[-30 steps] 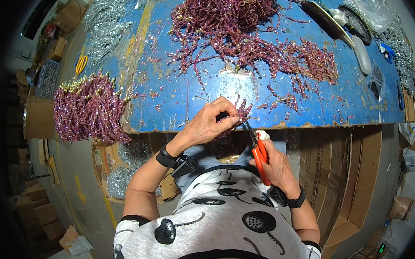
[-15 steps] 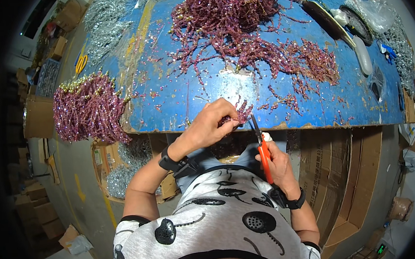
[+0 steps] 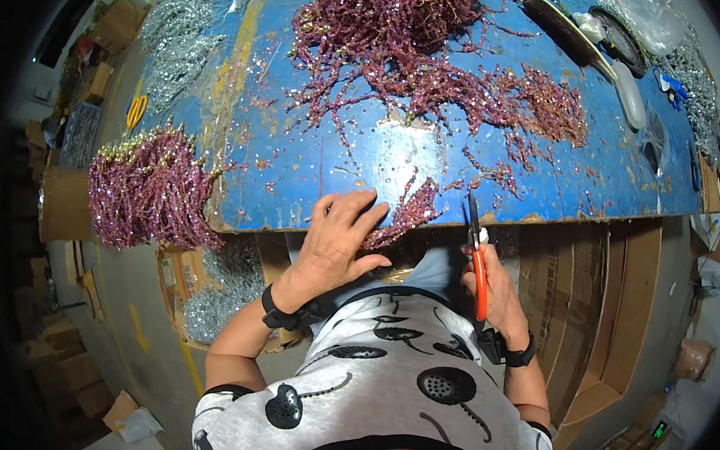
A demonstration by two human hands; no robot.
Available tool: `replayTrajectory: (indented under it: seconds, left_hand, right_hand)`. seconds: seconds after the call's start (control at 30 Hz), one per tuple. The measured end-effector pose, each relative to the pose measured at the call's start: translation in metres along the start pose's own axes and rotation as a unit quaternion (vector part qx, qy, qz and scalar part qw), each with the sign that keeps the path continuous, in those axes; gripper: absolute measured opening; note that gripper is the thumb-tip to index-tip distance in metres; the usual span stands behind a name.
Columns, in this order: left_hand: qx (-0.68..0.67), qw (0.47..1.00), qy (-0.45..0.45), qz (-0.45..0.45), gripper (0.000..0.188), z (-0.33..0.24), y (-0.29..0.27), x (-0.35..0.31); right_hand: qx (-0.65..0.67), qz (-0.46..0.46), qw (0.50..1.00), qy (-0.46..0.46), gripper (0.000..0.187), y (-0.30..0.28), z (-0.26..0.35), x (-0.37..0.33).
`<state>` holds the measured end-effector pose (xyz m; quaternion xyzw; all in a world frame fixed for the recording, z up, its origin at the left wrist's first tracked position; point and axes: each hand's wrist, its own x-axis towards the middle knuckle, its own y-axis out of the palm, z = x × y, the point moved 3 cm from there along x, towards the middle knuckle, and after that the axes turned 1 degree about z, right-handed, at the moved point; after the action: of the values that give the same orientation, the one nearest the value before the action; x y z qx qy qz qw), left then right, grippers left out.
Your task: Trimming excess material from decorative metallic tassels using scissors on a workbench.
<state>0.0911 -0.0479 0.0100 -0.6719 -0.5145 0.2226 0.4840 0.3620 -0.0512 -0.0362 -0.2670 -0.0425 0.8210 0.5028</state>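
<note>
Scissors are held in the right hand; the left hand is spread, sprig just beside it, contact unclear. Trimming is judged underway; next, pinching of the sprig is probably called for.

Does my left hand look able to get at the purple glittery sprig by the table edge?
Probably yes: your left hand is open right beside the sprig, with nothing visible between them; the scissors sit farther right.

Blue table; glittery purple strands
</note>
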Motion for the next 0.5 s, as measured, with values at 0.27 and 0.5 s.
replayTrajectory:
  seconds: [0.27, 0.5]
  left_hand:
    - [-0.086, 0.995, 0.022, -0.054, 0.041, 0.021, -0.001, -0.002]
    - [0.007, 0.996, -0.084, 0.038, 0.061, 0.03, -0.023, 0.017]
  right_hand:
    - [-0.037, -0.029, 0.997, -0.053, 0.035, -0.012, 0.007, -0.004]
    - [-0.172, -0.128, 0.977, -0.002, 0.053, -0.057, 0.035, -0.01]
